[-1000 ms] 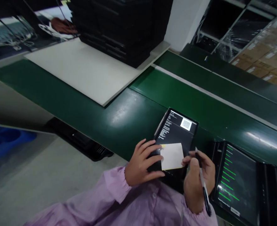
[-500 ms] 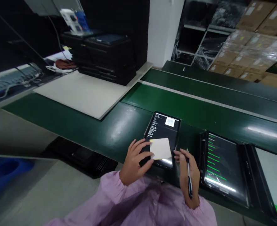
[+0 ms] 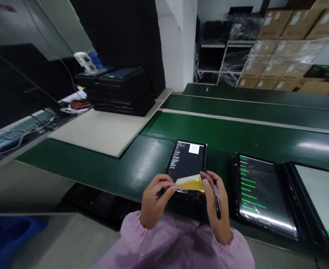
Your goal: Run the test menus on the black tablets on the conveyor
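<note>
Between my two hands is a pad of yellow sticky notes (image 3: 192, 184), tilted so that its yellow face and a whitish upper face show. My left hand (image 3: 153, 200) pinches its left end between thumb and fingers. The fingertips of my right hand (image 3: 211, 201) touch its right end, and a black pen (image 3: 217, 207) is tucked in that same hand. Just beneath lies a tablet (image 3: 186, 162), screen up, showing lines of white text and a QR code; its lower part is partly covered by the pad and my hands.
On the right are a device with green text (image 3: 255, 190) and another with a pale screen (image 3: 318, 198). A stack of black devices (image 3: 125, 91) stands on a beige board (image 3: 94, 129) at the back left. Cartons (image 3: 276, 46) are piled beyond the green bench (image 3: 142, 160).
The pad was flat over the tablet with its pale face up; now it is lifted and tilted, yellow side showing. My right hand has come over to its right end, still with the pen.
</note>
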Demonstrator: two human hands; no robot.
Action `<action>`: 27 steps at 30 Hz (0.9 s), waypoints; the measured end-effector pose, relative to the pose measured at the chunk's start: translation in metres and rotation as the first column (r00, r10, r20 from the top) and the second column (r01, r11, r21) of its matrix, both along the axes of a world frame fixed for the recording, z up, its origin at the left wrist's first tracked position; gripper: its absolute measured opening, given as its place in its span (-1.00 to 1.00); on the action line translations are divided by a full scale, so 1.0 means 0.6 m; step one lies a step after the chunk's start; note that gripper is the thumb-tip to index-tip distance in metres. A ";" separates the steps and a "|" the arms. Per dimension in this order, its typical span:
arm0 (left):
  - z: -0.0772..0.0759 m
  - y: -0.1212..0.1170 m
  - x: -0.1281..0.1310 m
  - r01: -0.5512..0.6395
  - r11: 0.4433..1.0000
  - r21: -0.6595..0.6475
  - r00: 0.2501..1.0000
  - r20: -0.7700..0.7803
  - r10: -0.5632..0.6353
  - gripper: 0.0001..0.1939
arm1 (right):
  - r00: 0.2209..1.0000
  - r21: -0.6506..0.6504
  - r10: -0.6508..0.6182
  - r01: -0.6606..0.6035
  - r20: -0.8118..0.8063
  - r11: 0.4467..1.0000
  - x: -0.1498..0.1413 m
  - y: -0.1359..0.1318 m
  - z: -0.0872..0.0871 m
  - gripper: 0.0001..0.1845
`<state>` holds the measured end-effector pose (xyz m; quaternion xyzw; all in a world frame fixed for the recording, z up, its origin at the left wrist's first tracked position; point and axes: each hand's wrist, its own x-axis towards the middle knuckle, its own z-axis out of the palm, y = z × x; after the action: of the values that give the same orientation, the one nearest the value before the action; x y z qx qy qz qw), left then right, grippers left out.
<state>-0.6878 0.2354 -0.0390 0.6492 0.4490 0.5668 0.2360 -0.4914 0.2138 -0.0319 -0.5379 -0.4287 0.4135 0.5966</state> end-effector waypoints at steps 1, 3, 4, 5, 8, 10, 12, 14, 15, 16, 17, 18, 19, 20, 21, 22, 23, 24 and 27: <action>0.001 0.000 0.000 0.041 0.997 -0.059 0.996 0.084 -0.036 -0.86 | 0.999 -0.006 0.023 -0.023 -0.038 1.000 0.002 -0.004 0.004 -0.43; 0.005 0.002 0.003 0.135 0.978 -0.161 0.952 0.295 -0.082 -0.79 | 0.994 -0.021 0.068 -0.070 -0.088 0.997 0.008 -0.013 0.009 -0.40; 0.008 0.004 0.006 0.180 0.964 -0.198 0.912 0.401 -0.088 -0.75 | 0.991 -0.027 0.082 -0.086 -0.107 0.996 0.010 -0.017 0.010 -0.39; 0.013 0.006 0.010 0.222 0.947 -0.234 0.868 0.490 -0.083 -0.70 | 0.988 -0.031 0.093 -0.097 -0.125 0.995 0.013 -0.019 0.009 -0.39; 0.029 0.012 0.025 0.298 0.890 -0.346 0.772 0.636 -0.012 -0.62 | 0.983 -0.044 0.093 -0.101 -0.161 0.994 0.017 -0.021 0.003 -0.41; 0.035 0.016 0.035 0.308 0.861 -0.404 0.752 0.658 0.039 -0.61 | 0.981 -0.048 0.085 -0.094 -0.174 0.994 0.019 -0.020 -0.002 -0.42; 0.036 0.020 0.042 0.290 0.856 -0.428 0.748 0.659 0.076 -0.60 | 0.981 -0.051 0.074 -0.085 -0.180 0.995 0.021 -0.020 -0.005 -0.43; 0.030 0.020 0.045 0.261 0.872 -0.415 0.766 0.639 0.075 -0.60 | 0.982 -0.052 0.066 -0.077 -0.179 0.996 0.023 -0.020 -0.006 -0.44; 0.027 0.018 0.045 0.241 0.889 -0.390 0.787 0.615 0.057 -0.58 | 0.982 -0.049 0.062 -0.072 -0.181 0.996 0.025 -0.020 -0.007 -0.45; 0.023 0.015 0.044 0.219 0.908 -0.357 0.814 0.580 0.031 -0.54 | 0.981 -0.042 0.051 -0.060 -0.187 0.997 0.027 -0.021 -0.008 -0.45; 0.020 0.011 0.043 0.200 0.924 -0.325 0.844 0.537 0.007 -0.50 | 0.979 -0.030 0.032 -0.039 -0.199 0.999 0.028 -0.021 -0.010 -0.45; 0.018 0.007 0.041 0.192 0.931 -0.310 0.868 0.497 -0.014 -0.49 | 0.976 -0.016 0.009 -0.013 -0.216 1.000 0.030 -0.022 -0.013 -0.45; 0.016 0.001 0.040 0.209 0.924 -0.322 0.883 0.468 -0.036 -0.53 | 0.972 -0.003 -0.016 0.016 -0.234 1.000 0.032 -0.023 -0.017 -0.44; 0.015 -0.004 0.039 0.251 0.898 -0.361 0.887 0.456 -0.065 -0.57 | 0.967 0.010 -0.040 0.044 -0.250 0.999 0.033 -0.023 -0.022 -0.43; 0.014 -0.009 0.040 0.311 0.855 -0.414 0.882 0.461 -0.097 -0.56 | 0.963 0.020 -0.060 0.068 -0.262 0.998 0.033 -0.024 -0.026 -0.42; 0.013 -0.014 0.041 0.369 0.807 -0.462 0.871 0.474 -0.126 -0.49 | 0.959 0.027 -0.082 0.092 -0.272 0.995 0.032 -0.026 -0.031 -0.40; 0.011 -0.018 0.045 0.411 0.766 -0.494 0.861 0.487 -0.147 -0.43 | 0.952 0.024 -0.107 0.119 -0.288 0.993 0.031 -0.028 -0.034 -0.41; 0.009 -0.021 0.050 0.430 0.746 -0.508 0.856 0.492 -0.159 -0.42 | 0.939 0.008 -0.136 0.146 -0.317 0.989 0.028 -0.030 -0.036 -0.42; -0.002 -0.031 0.068 0.387 0.782 -0.489 0.874 0.464 -0.142 -0.48 | 0.871 -0.080 -0.174 0.155 -0.458 0.985 0.015 -0.040 -0.034 -0.40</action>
<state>-0.6472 0.2169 -0.0401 0.4758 0.4404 0.4883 0.5841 -0.4822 0.1898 -0.0524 -0.4702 -0.2179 0.4863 0.7035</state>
